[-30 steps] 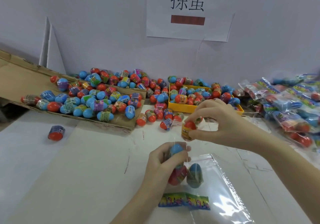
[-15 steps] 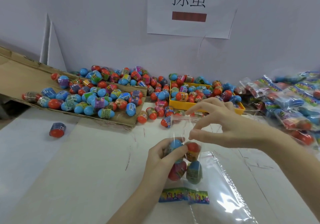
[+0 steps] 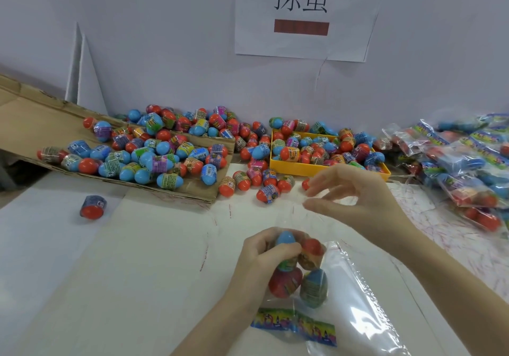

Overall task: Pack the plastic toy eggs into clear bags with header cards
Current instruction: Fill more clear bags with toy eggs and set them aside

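Note:
My left hand (image 3: 260, 259) grips a clear bag (image 3: 338, 287) near its mouth, fingers curled round a blue-topped egg (image 3: 286, 238) inside it. Several eggs sit in the bag: an orange-topped one (image 3: 312, 251), a red one (image 3: 285, 282) and a blue one (image 3: 314, 287). The colourful header card (image 3: 294, 325) lies at the bag's near end. My right hand (image 3: 355, 196) hovers just above the bag's mouth, fingers spread and holding nothing.
Loose eggs cover a cardboard sheet (image 3: 35, 124) at the left and fill a yellow tray (image 3: 303, 167) behind my right hand. One egg (image 3: 93, 207) stands alone at the left. Packed bags (image 3: 462, 168) pile up at the right. A paper sign (image 3: 303, 14) hangs on the wall.
My right hand carried an orange-topped egg down into the bag, let it go, and has lifted away with its fingers spread. My left hand has kept hold of the bag.

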`<state>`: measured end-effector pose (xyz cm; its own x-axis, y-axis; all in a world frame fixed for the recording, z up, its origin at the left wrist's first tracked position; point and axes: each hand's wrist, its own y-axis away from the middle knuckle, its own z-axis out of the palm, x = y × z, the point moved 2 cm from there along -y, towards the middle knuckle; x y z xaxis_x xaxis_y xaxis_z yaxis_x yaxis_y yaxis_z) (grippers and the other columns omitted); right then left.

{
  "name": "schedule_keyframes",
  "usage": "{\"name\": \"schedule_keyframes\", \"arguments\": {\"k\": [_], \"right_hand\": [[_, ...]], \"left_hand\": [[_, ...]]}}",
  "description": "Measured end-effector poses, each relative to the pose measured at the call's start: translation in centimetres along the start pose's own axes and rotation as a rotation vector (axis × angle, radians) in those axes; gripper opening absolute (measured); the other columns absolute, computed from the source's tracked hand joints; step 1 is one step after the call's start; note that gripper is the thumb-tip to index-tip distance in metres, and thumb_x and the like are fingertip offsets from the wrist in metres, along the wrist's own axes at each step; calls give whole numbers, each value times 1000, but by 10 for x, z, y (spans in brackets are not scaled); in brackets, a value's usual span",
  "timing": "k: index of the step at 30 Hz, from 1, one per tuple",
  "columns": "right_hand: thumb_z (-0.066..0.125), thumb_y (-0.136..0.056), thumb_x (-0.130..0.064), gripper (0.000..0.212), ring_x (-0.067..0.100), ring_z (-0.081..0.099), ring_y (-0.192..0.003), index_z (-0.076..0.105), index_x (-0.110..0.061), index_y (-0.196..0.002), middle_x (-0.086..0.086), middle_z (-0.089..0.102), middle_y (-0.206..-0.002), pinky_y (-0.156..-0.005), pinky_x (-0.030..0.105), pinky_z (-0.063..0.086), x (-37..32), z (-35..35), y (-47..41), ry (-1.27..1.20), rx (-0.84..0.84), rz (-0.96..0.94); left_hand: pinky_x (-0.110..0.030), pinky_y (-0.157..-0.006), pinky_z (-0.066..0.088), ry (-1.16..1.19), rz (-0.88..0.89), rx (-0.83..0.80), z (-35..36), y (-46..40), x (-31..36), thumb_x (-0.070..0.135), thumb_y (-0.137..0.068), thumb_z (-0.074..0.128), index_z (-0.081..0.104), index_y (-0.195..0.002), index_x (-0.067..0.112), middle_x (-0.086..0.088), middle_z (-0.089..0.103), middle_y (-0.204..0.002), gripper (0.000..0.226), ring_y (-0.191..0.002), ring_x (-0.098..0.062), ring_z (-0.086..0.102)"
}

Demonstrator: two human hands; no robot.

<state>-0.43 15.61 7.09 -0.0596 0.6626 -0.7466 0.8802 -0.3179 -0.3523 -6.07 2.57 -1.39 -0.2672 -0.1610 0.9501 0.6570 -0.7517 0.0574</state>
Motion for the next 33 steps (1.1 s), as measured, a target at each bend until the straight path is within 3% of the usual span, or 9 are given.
{"name": "schedule_keyframes", "arguments": {"k": [3,7,11,13,15,18,25,29,33], "right_hand": [[73,-72,-6,29,7,63,-64,59,-27,-86,-6,67,-77,-68,22,55,-4,0,-3,4,-21,10],[66,-78,0,36,6,61,-69,56,-33,-89,-9,63,-77,-70,25,54,-10,3,-1,69,-146,-37],[63,-81,1,38,6,59,-70,55,-35,-87,-14,58,-78,-67,18,52,-14,6,-1,156,-128,-104],[67,-80,-4,27,4,57,-72,63,-29,-89,-13,58,-83,-70,20,48,-18,9,2,280,-38,-220],[69,-77,-19,13,10,56,-80,71,-23,-89,-7,61,-87,-71,34,40,-24,14,7,490,83,-374],[66,-71,-35,16,16,54,-78,74,-26,-81,-3,65,-82,-69,33,29,-29,21,13,695,165,-508],[78,-68,-25,10,22,55,-69,76,-21,-77,-1,66,-73,-63,30,33,-31,26,8,752,124,-555],[79,-66,-18,14,19,52,-66,76,-18,-80,-4,67,-69,-54,31,41,-30,27,6,657,45,-496],[77,-69,-21,11,14,46,-65,76,-20,-80,-7,68,-68,-52,29,37,-32,25,5,658,10,-488]], "left_hand": [[-35,-77,54,-47,50,36,0,1,2,45,-48,68,72,-78,23,2,69,-78,37,-78,-15,66],[-12,-64,51,-31,163,129,1,1,13,53,-67,71,68,-91,25,8,72,-85,37,-80,-3,67],[-11,-59,50,-29,252,229,-3,0,18,24,-82,58,66,-90,21,7,74,-79,11,-74,-9,70],[-12,-56,50,-41,277,249,-5,1,17,11,-89,52,66,-87,18,4,74,-72,16,-71,-9,70],[-11,-56,50,-55,306,265,-6,3,18,8,-90,51,67,-86,16,4,74,-70,19,-70,-7,70],[-9,-53,48,-97,359,283,-4,6,19,7,-90,50,68,-83,18,10,71,-65,22,-66,-1,68],[-8,-56,49,-139,378,264,-3,8,20,7,-91,49,64,-84,26,13,71,-66,26,-70,-4,70],[-12,-61,51,-149,432,281,-3,8,20,29,-86,48,65,-82,26,16,70,-76,17,-77,-6,69],[-22,-70,56,-228,481,291,-5,9,17,52,-74,46,65,-82,29,13,69,-79,32,-82,-5,68]]}}
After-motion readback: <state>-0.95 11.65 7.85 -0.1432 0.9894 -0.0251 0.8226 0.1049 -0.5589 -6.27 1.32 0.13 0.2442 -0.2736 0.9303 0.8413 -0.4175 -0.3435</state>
